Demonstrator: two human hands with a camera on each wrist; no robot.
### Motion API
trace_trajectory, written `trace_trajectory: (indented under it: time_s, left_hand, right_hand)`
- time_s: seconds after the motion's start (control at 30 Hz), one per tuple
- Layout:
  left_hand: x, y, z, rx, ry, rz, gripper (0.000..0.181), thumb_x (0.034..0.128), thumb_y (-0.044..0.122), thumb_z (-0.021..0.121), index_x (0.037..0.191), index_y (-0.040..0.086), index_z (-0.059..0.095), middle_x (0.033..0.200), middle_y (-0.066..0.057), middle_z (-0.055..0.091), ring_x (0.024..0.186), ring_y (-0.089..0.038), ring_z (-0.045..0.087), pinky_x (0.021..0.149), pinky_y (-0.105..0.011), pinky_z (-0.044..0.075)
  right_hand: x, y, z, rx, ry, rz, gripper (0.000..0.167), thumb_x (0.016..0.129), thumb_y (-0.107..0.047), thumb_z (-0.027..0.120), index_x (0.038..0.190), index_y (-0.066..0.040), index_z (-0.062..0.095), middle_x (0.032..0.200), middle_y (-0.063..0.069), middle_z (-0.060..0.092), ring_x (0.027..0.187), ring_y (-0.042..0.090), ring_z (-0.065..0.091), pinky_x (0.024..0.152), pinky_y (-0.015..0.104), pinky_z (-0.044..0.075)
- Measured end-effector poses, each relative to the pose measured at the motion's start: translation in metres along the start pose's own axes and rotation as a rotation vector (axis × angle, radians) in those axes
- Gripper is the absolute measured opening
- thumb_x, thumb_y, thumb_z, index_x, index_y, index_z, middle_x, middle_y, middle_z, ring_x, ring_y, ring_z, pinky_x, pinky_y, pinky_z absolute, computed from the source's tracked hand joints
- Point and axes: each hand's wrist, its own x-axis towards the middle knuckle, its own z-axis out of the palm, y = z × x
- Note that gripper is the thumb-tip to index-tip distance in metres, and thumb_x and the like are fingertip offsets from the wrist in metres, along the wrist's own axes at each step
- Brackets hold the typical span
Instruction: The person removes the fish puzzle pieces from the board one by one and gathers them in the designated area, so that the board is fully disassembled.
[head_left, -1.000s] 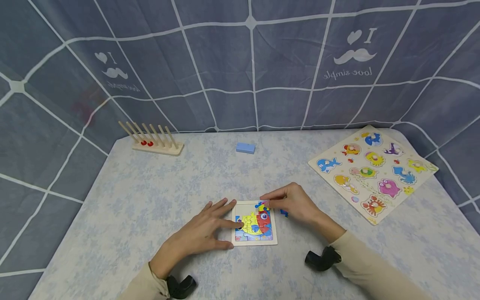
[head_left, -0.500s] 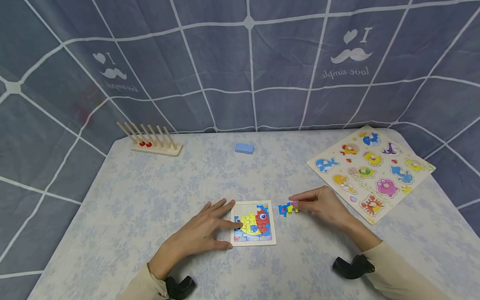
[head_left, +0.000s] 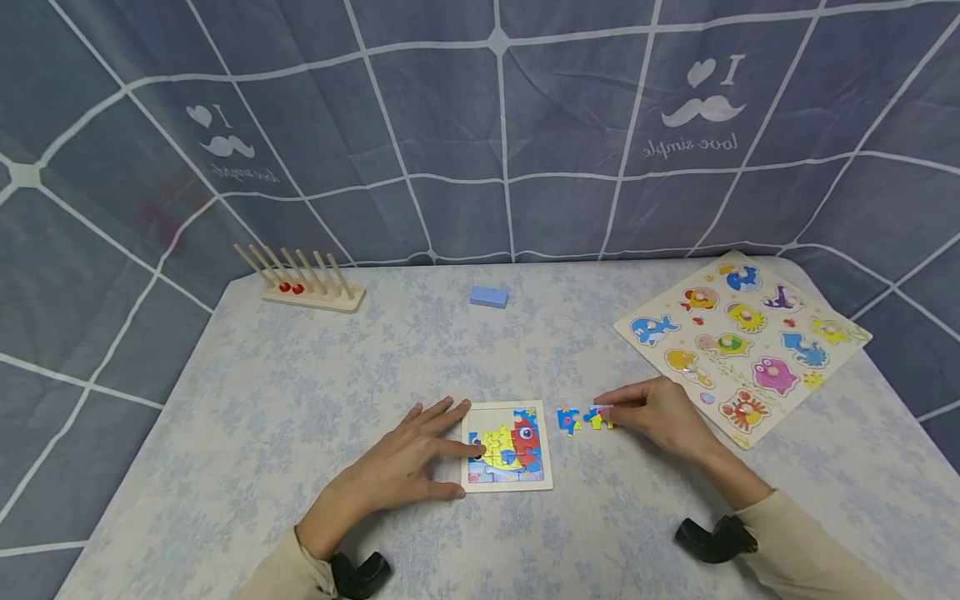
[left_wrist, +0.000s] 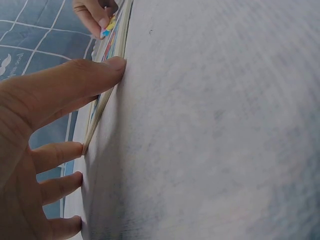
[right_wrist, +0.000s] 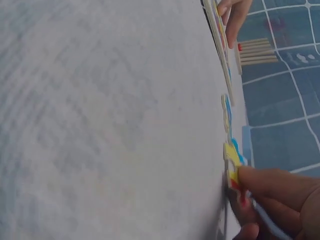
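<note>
A small square jigsaw puzzle (head_left: pixel 525 458) with a fish picture sits in a pale wooden frame (head_left: pixel 506 488). The upper left of its tray shows bare wood. My left hand (head_left: pixel 397 462) rests at the frame's left side, fingers spread, the index fingertip on the puzzle. In the left wrist view the thumb (left_wrist: pixel 95 75) lies against the frame's edge. To the right of the frame, my right hand (head_left: pixel 663 421) pinches a yellow and blue puzzle piece (right_wrist: pixel 232 162) between thumb and fingers, low over the table. A second blue puzzle piece (head_left: pixel 568 420) lies between it and the frame.
A wooden board of sea animals (head_left: pixel 723 392) lies at the right. Toward the back stand a blue block (head_left: pixel 489 297) and a peg stand (head_left: pixel 322 300) with two red beads. A grid-patterned curtain (head_left: pixel 450 125) hangs behind the table.
My right hand has moved right, from the puzzle's upper right corner to beside the loose piece, carrying its piece, which now sits slightly farther right. My left hand has stayed in place.
</note>
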Motion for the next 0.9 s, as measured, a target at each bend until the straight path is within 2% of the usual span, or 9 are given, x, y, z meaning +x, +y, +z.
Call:
trace_trajectory:
  time_s: [0.13,0.43,0.9]
  left_hand:
    - [-0.0001,-0.0001,0.0000,-0.006,0.007,0.012,0.051,0.0814,0.039,0.079,0.130,0.026,0.068,0.159,-0.010,0.030,0.148,-0.032,0.019,0.112,-0.065,0.016]
    - [-0.0007,-0.0005,-0.0009,-0.005,0.017,0.026,0.052,0.0808,0.038,0.080,0.129,0.026,0.068,0.158,-0.011,0.031,0.148,-0.034,0.020,0.112,-0.066,0.017]
    - [0.0002,-0.0006,0.0002,-0.001,0.015,0.030,0.052,0.0812,0.036,0.080,0.130,0.025,0.067,0.158,-0.012,0.031,0.147,-0.036,0.020,0.110,-0.067,0.018]
  right_hand:
    - [-0.0006,-0.0015,0.0012,-0.034,0.039,-0.005,0.017,0.083,-0.018,0.079,0.098,-0.010,0.080,0.092,0.003,0.074,0.080,0.013,0.062,0.063,0.025,0.047]
    - [0.0017,-0.0002,0.0055,-0.069,0.088,-0.010,0.011,0.080,-0.015,0.081,0.090,-0.012,0.080,0.084,-0.001,0.066,0.066,0.015,0.048,0.055,0.025,0.037]
    - [0.0011,-0.0022,0.0038,-0.057,0.071,-0.008,0.010,0.082,-0.015,0.079,0.091,-0.012,0.079,0.078,-0.002,0.062,0.062,0.015,0.048,0.053,0.026,0.037]
